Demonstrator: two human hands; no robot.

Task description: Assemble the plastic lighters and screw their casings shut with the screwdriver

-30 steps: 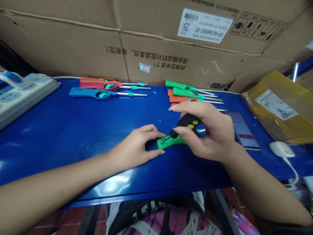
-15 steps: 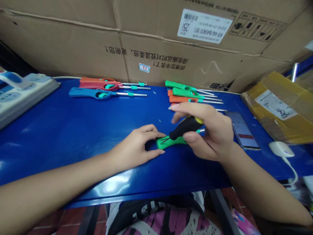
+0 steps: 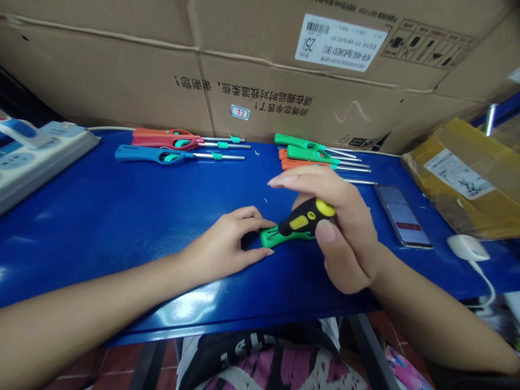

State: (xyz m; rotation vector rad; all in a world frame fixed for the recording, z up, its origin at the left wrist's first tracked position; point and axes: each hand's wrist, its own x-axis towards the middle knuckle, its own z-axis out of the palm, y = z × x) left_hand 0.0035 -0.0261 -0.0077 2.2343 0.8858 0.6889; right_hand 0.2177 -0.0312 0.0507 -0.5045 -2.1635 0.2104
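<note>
On the counter (image 3: 142,216), the lighter (image 3: 268,240) lies pinched in the left grip (image 3: 227,241); the right grip (image 3: 349,225) clasps the screwdriver (image 3: 300,222) — pushed hard at this slant, its tip could skid toward the left grip.

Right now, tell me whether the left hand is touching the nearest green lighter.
Touching: the head view shows the left hand holding the green lighter between thumb and fingers.

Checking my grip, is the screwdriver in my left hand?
No, your right hand holds the screwdriver, while your left hand steadies the green lighter.
</note>
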